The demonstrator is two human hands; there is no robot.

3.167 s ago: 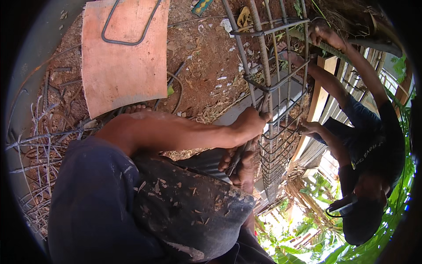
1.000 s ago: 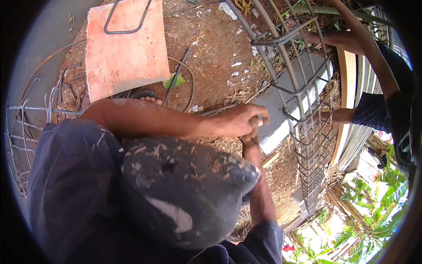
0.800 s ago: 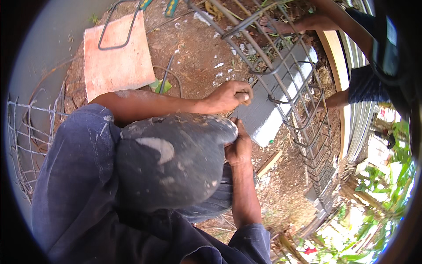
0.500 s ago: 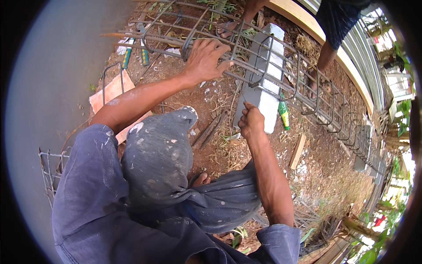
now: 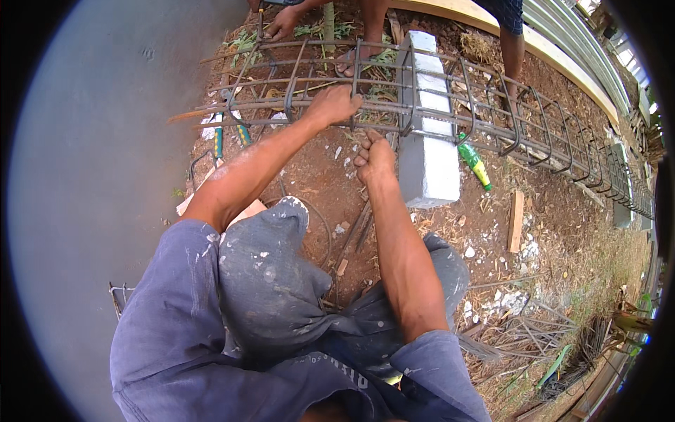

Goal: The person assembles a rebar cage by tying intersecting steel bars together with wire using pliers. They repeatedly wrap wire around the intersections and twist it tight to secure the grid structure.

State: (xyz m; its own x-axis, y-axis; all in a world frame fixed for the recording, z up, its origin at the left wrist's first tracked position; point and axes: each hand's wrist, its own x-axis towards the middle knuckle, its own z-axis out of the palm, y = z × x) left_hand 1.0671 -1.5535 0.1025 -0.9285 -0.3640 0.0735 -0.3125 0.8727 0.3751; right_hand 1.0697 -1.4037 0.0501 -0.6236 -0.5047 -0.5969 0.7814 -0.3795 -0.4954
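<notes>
A long cage of steel reinforcing bars (image 5: 541, 144) with square stirrups runs across the view and rests over a white-topped block (image 5: 441, 169). My left hand (image 5: 330, 107) grips the cage's near bars beside a stirrup, its fingers curled over the steel and partly hidden. Just below those bars is my right hand (image 5: 375, 156), closed in a pinch beside the block. A thin wire stuck up from that pinch a moment ago; now it is too fine to make out clearly against the bars.
Another person's hand (image 5: 283, 25) is at the cage's far left, with feet behind it. A green bottle (image 5: 475, 163) and a wood offcut (image 5: 516, 221) lie right of the block. Teal tool handles (image 5: 219, 137) lie under the left end; a grey wall (image 5: 98, 176) borders the left.
My right hand has risen from below toward the bars. My left hand has shifted, from spread over the bars to curled beside a stirrup. Another person's hand has appeared at the top.
</notes>
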